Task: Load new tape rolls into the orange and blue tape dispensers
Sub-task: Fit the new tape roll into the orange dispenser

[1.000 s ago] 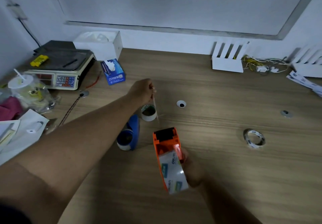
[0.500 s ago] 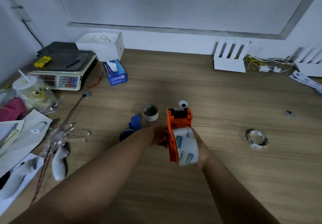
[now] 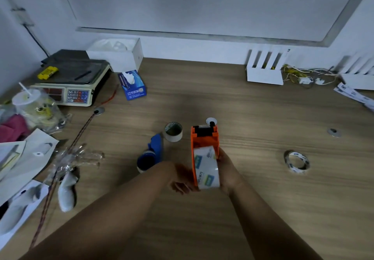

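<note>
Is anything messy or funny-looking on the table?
Yes. Crumpled clear plastic wrap lies loose on the left of the table, and the blue tape dispenser lies tipped on its side, not standing ready.

Wooden table (image 3: 263, 209): blue dispenser (image 3: 150, 155), scale (image 3: 70, 85), tape rolls (image 3: 173, 131).

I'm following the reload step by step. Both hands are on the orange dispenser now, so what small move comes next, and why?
Probably pull the tape's free end forward to the black cutter head. The roll already sits in the orange dispenser, gripped by the right hand with the left hand beside it.
</note>
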